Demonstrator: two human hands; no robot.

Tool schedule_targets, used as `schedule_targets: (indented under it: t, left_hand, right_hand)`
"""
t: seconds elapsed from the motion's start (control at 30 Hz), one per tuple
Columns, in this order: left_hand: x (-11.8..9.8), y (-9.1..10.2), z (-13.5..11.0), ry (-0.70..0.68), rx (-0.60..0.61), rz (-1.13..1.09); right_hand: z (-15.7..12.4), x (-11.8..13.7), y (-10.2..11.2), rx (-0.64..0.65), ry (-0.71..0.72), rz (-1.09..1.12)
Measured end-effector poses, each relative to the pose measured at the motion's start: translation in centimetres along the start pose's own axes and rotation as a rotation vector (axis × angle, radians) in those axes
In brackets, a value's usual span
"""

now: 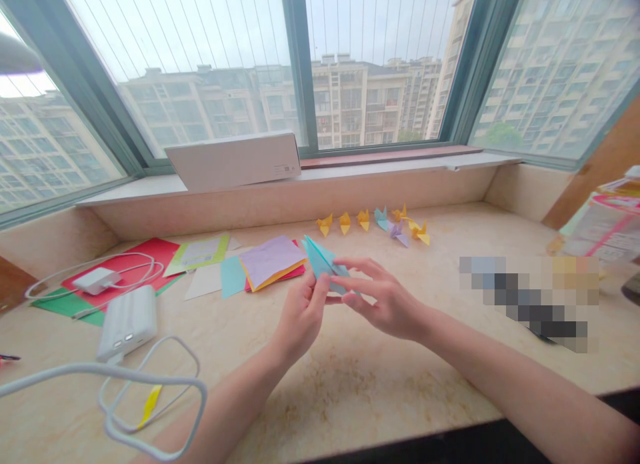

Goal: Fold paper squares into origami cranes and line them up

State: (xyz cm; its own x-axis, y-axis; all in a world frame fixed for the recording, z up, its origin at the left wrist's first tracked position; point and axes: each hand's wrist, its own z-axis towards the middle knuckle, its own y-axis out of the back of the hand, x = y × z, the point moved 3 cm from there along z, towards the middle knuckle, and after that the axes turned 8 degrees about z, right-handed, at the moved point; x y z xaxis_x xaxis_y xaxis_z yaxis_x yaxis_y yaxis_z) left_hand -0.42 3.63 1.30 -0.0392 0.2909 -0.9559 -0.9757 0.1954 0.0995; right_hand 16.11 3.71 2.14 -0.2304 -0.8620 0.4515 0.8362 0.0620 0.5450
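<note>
A light blue sheet of origami paper (320, 257), folded to a point at its upper left, is held above the counter between both hands. My left hand (304, 307) pinches its lower left part, thumb on top. Against its right side lie the fingers of my right hand (383, 297), closed on the paper with the thumb underneath. Just left of the hands sits a stack of folded coloured paper, with a purple sheet (273, 259) uppermost. Beyond the hands stand several small paper cranes, among them a yellow crane (345, 223), a blue crane (382, 217) and a purple crane (399, 233).
On the left are red paper (165, 251), green paper (55, 307), a white charger (97, 281), a white power bank (129, 321) and a looped white cable (150, 371). A white box (235, 161) rests on the windowsill. At right stands a clear bottle (607, 217) near a blurred patch.
</note>
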Motion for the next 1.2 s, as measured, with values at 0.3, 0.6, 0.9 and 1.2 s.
schedule_targets:
  t: [0.3, 0.6, 0.9, 1.2]
  left_hand:
    - [0.0, -0.4, -0.1, 0.038, 0.074, -0.035]
    - [0.8, -0.3, 0.1, 0.018, 0.043, 0.051]
    - [0.4, 0.3, 0.2, 0.056, -0.059, -0.013]
    - [0.9, -0.3, 0.2, 0.120, 0.031, -0.097]
  right_hand:
    - [0.1, -1.2, 0.2, -0.329, -0.298, 0.170]
    - [-0.1, -0.8, -0.3, -0.301, -0.419, 0.237]
    - [-0.1, -1.0, -0.4, -0.278, -0.425, 0.285]
    - [-0.1, -1.2, -0.4, -0.302, -0.432, 0.214]
